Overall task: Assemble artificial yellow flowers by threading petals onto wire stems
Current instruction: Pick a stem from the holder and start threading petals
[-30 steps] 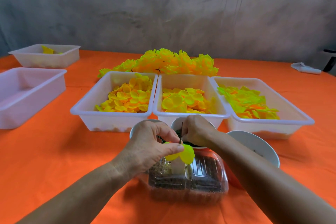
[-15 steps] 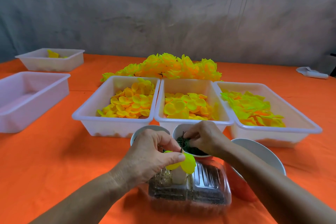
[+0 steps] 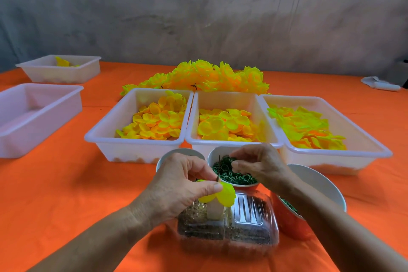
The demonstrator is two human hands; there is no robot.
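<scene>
Orange bench (image 3: 55,187): left hand (image 3: 176,187) still pinches yellow petals (image 3: 223,195) on a wire stem (image 3: 219,169). Right hand (image 3: 258,164) has lifted off the stem; its curled fingers now pick in the bowl of green rings (image 3: 231,175), likely for the next piece, though I cannot tell if one is held.

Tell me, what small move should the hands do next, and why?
Probably the right hand brings a small green plastic ring from the white bowl to the thin dark wire stem. The left hand already pinches yellow round petals there, and the stem's tip looks bare.

Bright, even light; wide-angle edge warp
</scene>
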